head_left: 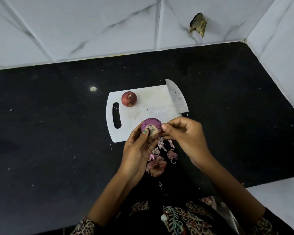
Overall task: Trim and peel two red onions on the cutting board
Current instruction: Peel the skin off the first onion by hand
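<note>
Purple and papery, loose onion skins (157, 160) lie heaped on the black worktop (49, 141) near its front edge, just short of the cutting board (153, 102). Above the board's near edge the left hand (137, 150) grips a partly peeled onion (151, 127), thumb curled on its pale trimmed end, while the right hand (182, 131) pinches a strip of skin at its side. Farther back, toward the board's far left corner, the second onion (129, 98) sits whole, root and skin intact. A knife (176, 97) rests idle along the board's right edge. Judging by this, roughly half remains.
</note>
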The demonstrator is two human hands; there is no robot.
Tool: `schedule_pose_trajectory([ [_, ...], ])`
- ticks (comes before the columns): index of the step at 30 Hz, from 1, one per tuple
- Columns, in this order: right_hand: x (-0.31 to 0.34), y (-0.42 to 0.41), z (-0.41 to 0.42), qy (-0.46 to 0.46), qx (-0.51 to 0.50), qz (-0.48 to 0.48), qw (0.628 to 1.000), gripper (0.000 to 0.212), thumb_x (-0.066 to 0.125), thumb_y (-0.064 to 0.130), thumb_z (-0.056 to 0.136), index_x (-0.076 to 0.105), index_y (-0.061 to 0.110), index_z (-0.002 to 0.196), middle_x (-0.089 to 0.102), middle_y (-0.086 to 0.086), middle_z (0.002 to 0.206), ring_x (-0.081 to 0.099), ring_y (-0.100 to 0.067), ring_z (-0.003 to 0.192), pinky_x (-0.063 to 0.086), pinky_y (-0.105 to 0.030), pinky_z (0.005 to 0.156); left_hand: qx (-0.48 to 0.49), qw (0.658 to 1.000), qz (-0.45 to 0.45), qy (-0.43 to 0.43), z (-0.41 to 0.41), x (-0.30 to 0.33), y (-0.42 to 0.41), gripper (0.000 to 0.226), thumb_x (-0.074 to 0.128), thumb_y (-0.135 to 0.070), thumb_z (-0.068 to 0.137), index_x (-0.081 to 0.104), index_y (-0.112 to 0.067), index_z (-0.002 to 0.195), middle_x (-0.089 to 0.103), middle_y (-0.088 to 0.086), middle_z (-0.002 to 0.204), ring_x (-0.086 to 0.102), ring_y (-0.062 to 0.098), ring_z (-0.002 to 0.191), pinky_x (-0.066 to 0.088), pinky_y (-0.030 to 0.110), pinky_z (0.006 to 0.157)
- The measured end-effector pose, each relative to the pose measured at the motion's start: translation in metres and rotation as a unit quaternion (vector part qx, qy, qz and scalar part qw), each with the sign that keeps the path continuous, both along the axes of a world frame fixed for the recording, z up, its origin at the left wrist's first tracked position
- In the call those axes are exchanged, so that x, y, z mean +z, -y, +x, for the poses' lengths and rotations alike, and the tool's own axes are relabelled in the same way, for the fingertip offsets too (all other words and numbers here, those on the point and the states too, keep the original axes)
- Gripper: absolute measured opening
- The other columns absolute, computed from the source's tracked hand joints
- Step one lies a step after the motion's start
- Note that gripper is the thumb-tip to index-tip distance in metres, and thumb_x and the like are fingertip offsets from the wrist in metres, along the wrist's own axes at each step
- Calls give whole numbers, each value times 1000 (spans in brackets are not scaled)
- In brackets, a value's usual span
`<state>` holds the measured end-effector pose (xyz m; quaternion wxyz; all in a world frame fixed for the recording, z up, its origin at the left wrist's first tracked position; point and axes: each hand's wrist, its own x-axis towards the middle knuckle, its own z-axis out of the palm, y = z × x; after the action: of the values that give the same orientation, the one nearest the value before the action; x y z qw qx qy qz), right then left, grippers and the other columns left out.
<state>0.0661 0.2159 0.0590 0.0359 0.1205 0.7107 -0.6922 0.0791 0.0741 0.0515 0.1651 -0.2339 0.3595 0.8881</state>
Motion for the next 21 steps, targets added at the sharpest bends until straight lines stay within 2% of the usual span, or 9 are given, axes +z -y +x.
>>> schedule_pose_trajectory([
  [2,-4,-1,0,25,-16,-30,999,12,70,8,82,66,-3,83,71,-5,70,70,-20,65,58,-28,62,0,1000,14,19,0,-1,2,33,57,-17,81,60,-5,111,70,9,95,67,13,78,57,22,68],
  [4,-11,-4,-1,47,-35,-10,998,15,71,10,82,66,-3,83,70,-5,67,70,-19,61,59,-31,61,-10,998,41,39,-1,0,3,30,55,-21,81,61,-6,106,67,10,99,63,16,83,56,21,65],
  [6,-20,-6,-1,64,-46,43,996,15,73,12,81,66,-1,80,69,-7,65,67,-17,55,57,-31,58,-21,996,71,51,-1,2,3,29,53,-23,81,62,-6,103,69,12,101,62,21,92,55,20,63],
  [9,-31,-8,1,73,-25,126,989,14,74,15,80,67,2,79,68,-7,65,64,-13,50,55,-26,54,-35,993,98,53,-2,5,3,30,50,-23,82,63,-5,102,73,11,99,70,22,88,55,20,61],
  [12,-34,-9,1,54,28,217,974,8,68,11,86,72,4,88,71,-1,73,64,-6,56,52,-18,59,-36,992,108,61,-2,5,4,36,48,-24,84,62,-4,109,72,10,105,71,21,85,53,20,62],
  [15,-33,-8,2,22,64,299,952,13,65,15,89,72,4,87,70,0,75,62,-6,65,50,-21,65,-41,992,95,66,-2,3,5,35,45,-24,88,60,-4,112,72,10,104,69,19,81,49,21,61],
  [16,-30,-6,2,17,52,291,955,12,67,16,87,72,5,85,69,3,72,61,-3,64,50,-19,64,-44,993,86,66,-2,2,5,33,43,-23,91,60,-4,111,72,10,101,66,19,79,48,21,61],
  [18,-19,-2,1,20,28,208,977,8,70,16,85,71,8,84,67,5,70,61,-2,64,53,-21,64,-40,995,65,63,-1,0,4,31,38,-22,97,60,-4,109,71,10,97,61,18,78,44,22,62],
  [21,0,4,0,41,44,74,995,13,70,20,84,71,10,92,72,-4,82,67,-9,72,57,-27,69,-25,997,38,58,-1,-4,3,32,36,-20,99,59,-5,114,66,10,98,55,16,79,39,25,66],
])
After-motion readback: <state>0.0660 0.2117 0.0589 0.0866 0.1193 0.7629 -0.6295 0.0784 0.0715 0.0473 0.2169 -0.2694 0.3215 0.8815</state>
